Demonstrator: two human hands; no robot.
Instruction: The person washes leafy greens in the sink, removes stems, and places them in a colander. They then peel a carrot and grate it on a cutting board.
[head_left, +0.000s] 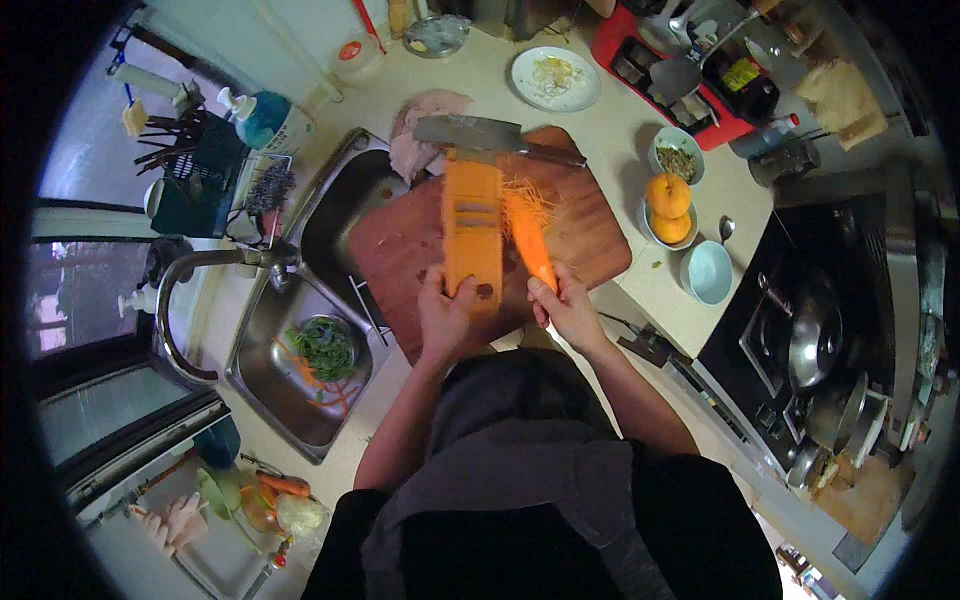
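My left hand (448, 311) grips the near end of an orange mandoline grater (474, 259), which is held over a wooden cutting board (600, 232). In my right hand (566, 309) is a peeled carrot (531, 247), its far part just right of the grater. Thin carrot shreds (531, 199) lie around the carrot's far end and beside the grater. At the board's far edge rests a cleaver (469, 130), its dark handle pointing right. The grater's far end reaches up to the blade. A pink cloth (420, 120) is bunched behind the board.
Left is a double steel sink (300, 416) with a faucet (225, 257); one basin holds leafy greens (324, 349) and carrot peels. To the right stand bowls, including a pale blue bowl (707, 273), oranges (668, 196), and a stove with a wok (816, 330). A plate (525, 86) sits behind.
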